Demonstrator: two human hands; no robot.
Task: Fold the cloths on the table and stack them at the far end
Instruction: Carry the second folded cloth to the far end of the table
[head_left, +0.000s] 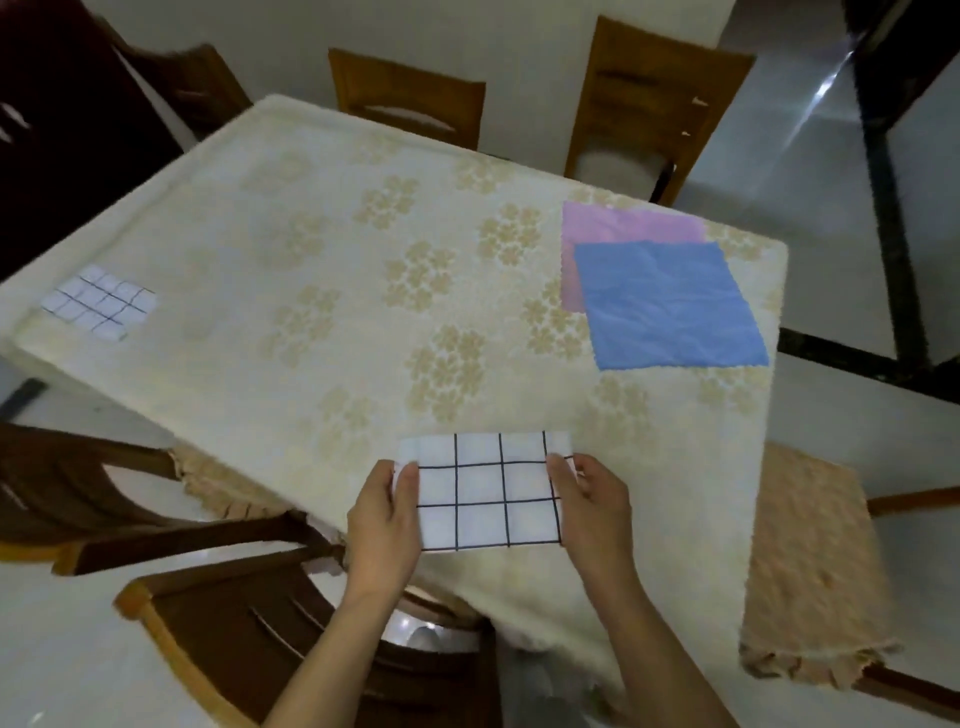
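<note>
White grid-checked cloth (488, 493) spans between both hands, left hand (387, 525) pinching its left edge, right hand (592, 512) pinching its right edge. Beyond the right hand lie a blue cloth (670, 306) overlapping a pink cloth (623, 228); far beyond the left, a folded checked cloth (98, 301).
</note>
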